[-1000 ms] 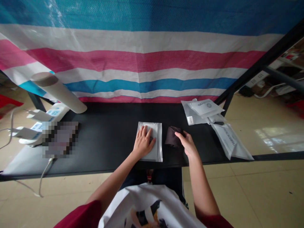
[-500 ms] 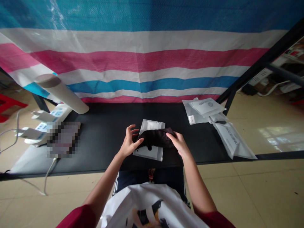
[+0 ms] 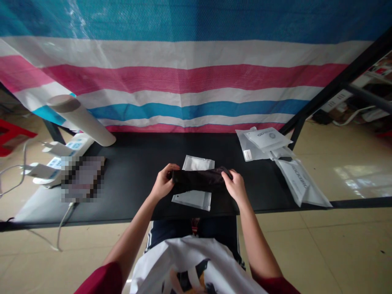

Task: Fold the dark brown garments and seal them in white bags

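Observation:
A dark brown folded cloth (image 3: 197,180) is stretched flat between my hands, just above the black tabletop. My left hand (image 3: 163,182) grips its left end, and my right hand (image 3: 234,188) pinches its right end. Under the cloth lies a white-backed clear plastic packet (image 3: 192,200), which shows above and below the cloth. The cloth hides the packet's middle. I cannot tell whether the cloth touches the packet.
The black table (image 3: 137,179) has several white plastic packets (image 3: 263,141) at the back right, plus a long printed bag (image 3: 298,181). A cardboard tube (image 3: 81,118), a power strip (image 3: 73,149) and a pixelated object (image 3: 82,179) are at left. A striped tarp (image 3: 183,77) hangs behind.
My left hand has left the packet and now grips the cloth. The cloth, once bunched right of the packet, has moved over it and is pulled out straight between my hands.

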### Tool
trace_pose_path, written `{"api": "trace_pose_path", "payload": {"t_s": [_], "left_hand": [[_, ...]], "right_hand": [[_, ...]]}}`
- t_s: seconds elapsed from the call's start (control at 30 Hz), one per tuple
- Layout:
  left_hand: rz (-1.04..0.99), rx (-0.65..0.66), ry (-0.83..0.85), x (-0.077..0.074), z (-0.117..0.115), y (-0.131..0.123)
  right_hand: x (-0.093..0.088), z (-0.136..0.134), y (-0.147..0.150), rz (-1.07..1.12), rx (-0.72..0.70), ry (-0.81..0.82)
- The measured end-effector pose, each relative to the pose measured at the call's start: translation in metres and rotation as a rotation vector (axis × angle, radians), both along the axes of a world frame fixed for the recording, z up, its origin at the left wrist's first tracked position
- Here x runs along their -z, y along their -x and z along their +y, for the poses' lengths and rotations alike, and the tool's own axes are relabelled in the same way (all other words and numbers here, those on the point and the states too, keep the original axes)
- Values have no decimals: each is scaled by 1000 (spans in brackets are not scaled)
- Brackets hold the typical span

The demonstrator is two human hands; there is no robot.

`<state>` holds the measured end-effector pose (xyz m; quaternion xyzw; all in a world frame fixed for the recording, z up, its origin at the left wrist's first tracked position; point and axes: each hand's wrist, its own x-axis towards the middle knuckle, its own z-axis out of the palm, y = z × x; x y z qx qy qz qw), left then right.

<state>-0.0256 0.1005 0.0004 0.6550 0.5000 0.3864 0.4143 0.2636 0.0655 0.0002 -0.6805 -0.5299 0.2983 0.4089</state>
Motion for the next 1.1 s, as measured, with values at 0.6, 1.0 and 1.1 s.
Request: {"api": "trace_pose_path", "payload": {"t_s": [0.6,1.0,1.1], "left_hand": [[555,-7,-305,19,5,-4],[58,-68,-257,-9,1,-4],[-11,-89,-202,-13,-8,-3]], "right_hand": [[33,13,0,-216,-87,-77],[8,31,-6,488,56,-229],[7,18,-12,521,108,-208]]}}
